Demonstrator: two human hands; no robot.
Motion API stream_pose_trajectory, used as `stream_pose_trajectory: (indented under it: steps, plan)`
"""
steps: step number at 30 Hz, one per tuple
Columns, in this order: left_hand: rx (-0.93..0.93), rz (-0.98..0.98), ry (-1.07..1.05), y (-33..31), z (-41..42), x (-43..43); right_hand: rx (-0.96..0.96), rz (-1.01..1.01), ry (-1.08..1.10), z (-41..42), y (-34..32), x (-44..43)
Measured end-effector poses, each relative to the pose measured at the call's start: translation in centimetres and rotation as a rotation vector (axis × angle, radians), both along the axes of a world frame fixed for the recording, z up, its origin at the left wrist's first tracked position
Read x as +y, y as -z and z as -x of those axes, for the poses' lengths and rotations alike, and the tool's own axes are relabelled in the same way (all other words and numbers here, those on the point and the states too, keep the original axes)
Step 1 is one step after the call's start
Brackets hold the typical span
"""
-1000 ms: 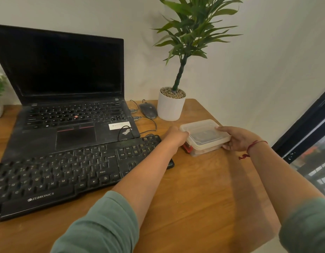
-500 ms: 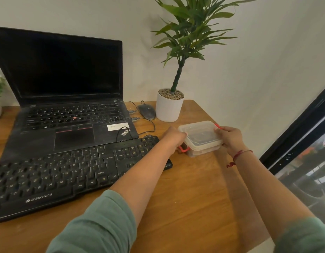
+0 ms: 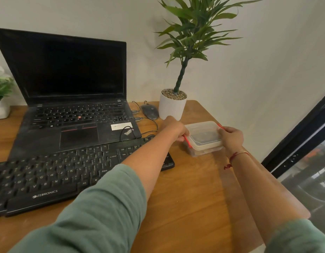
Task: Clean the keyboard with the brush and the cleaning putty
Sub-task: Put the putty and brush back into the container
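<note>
We see both hands on a clear lidded plastic box (image 3: pixel 203 138) w/ red clips. It sits on the wooden desk (image 3: pixel 194 198), approx 3 o'clock from the right end of the black Zebronics keyboard (image 3: pixel 66 170).

The left hand (image 3: pixel 173 128) is at the box's 9 o'clock side, fingers curled round the red clip there. The right hand (image 3: pixel 231 137) is at the 3 o'clock side, fingers curled over the lid edge by the other clip. Both hands are clamped on the box.

The lid is on. Sth dark shows through it; we can't tell what. The left forearm crosses over the keyboard's right end. A red thread (image 3: pixel 234 158) is tied on the right wrist.

The keyboard lies angled across the desk at the box's 8 o'clock. Its back edge meets the front of an open ThinkPad laptop (image 3: pixel 75 114), screen dark.

At the box's 11 o'clock is a black mouse (image 3: pixel 149 111), and just beside that a white pot (image 3: pixel 173 106) w/ pebbles and a leafy green plant. A 2nd small plant (image 3: pixel 1 88) sits at the frame's far 9 o'clock edge.
</note>
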State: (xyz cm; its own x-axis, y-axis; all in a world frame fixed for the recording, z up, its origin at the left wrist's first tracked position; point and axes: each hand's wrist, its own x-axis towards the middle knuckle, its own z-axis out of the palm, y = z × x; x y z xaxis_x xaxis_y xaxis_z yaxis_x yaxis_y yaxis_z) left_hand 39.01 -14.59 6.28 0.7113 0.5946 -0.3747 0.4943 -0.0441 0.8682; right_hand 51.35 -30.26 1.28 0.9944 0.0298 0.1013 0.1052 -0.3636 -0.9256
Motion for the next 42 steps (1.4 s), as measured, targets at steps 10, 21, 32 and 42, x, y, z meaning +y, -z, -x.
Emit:
stream_pose_trajectory:
  steps: [10, 21, 32, 42]
  plan:
    - [0.082, -0.967, 0.322, -1.8, 1.4, -4.0, 0.014, 0.057, 0.005, -0.2, 0.1, 0.0]
    - [-0.073, -1.403, 0.512, 3.1, 4.8, -5.7, -0.453, 0.301, -0.285, 3.9, 1.3, -2.7]
    - [0.028, -1.455, 0.499, 1.7, 3.0, -4.1, -0.336, 0.239, -0.296, 1.6, 1.0, 1.0]
    - [0.004, -1.339, 0.511, 1.8, 2.3, -3.7, -0.312, 0.228, -0.227, 1.8, 1.2, 1.6]
